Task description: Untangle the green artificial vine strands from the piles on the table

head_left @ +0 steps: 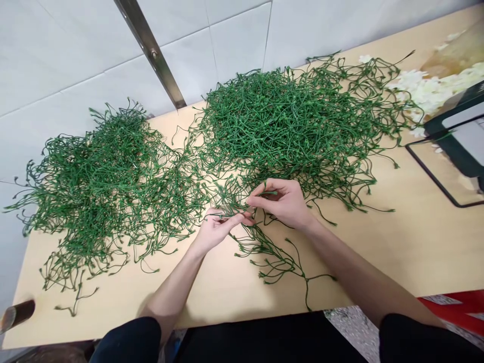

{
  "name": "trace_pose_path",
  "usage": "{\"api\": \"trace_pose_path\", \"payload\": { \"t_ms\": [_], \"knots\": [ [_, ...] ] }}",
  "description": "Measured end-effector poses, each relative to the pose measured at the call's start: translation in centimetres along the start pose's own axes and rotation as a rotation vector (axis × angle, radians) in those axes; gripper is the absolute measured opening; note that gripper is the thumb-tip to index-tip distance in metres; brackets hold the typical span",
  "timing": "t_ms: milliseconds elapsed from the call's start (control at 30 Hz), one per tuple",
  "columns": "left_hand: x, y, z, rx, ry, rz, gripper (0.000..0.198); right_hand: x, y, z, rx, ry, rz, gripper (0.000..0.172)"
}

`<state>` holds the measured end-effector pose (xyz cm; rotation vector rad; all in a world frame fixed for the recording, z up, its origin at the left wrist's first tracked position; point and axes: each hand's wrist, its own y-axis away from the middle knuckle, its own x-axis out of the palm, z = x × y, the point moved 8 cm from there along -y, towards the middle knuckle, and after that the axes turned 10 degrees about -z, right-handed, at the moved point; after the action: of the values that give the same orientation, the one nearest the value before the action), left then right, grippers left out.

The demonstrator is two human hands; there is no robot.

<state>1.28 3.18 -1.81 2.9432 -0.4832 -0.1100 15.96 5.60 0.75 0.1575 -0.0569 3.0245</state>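
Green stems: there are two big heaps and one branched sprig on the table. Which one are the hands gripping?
The branched sprig, lying apart nearest the table's front edge. Left hand and right hand pinch its top; both heaps lie beyond, untouched.

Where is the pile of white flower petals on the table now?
The white petals lie at the table's far right corner, beside the larger green stem pile and behind a black frame.

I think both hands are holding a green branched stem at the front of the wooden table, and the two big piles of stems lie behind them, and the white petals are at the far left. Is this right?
Not quite. In the head view the white petals lie at the far right, not left. Otherwise correct: left hand and right hand hold a green stem on the table, with both piles behind.
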Motion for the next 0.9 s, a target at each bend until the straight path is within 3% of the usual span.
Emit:
{"api": "trace_pose_path", "payload": {
  "t_ms": [267, 667, 733, 800, 900],
  "knots": [
    [-0.7, 0.0, 0.1, 0.062, -0.020, -0.101, 0.033, -0.3, 0.5, 0.5, -0.093, -0.050, -0.149, 0.012],
    [-0.4, 0.5, -0.9, 0.073, 0.064, -0.119, 0.036, 0.2, 0.7, -0.1, -0.024, -0.102, -0.212, 0.017],
    [-0.5, 0.7, -0.9, 0.099, 0.081, -0.122, 0.035, -1.2, -0.2, -0.3, -0.044, -0.155, -0.281, 0.019],
    [-0.6, 0.9, -0.9, 0.107, 0.091, -0.112, 0.035, -4.1, -1.2, -0.3, -0.108, -0.251, -0.464, 0.023],
    [0.0, 0.8, -0.6, 0.053, 0.073, -0.020, 0.037, -7.2, -2.1, 0.6, -0.226, -0.231, -0.595, 0.029]
  ]
}}
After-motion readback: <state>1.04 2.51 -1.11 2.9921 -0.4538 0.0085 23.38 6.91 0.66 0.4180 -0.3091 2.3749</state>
